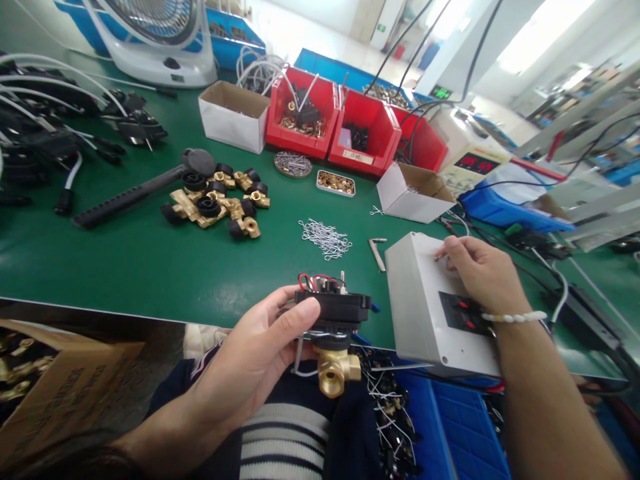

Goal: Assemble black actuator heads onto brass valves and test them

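Note:
My left hand (260, 353) is closed around a motorized valve (340, 310), thumb on the side of its black housing. Red and black wires and a small metal shaft show on top of the valve, while its brass body hangs below, over the table's front edge. My right hand (480, 270) rests over a grey metal control box (417, 300). Thumb and forefinger are pinched on a small toggle switch (439, 257) on the box, mostly hidden by the fingertips. A black panel with red parts (463, 313) sits on the box below that hand.
Cotter pins (326, 239) lie in a pile by a hex key (377, 253). Brass fittings (235, 200) and a black mallet (150, 190) are left. Red bins (303, 143), a white box (233, 127) and a power supply (470, 150) stand behind. Blue crates (465, 427) sit below.

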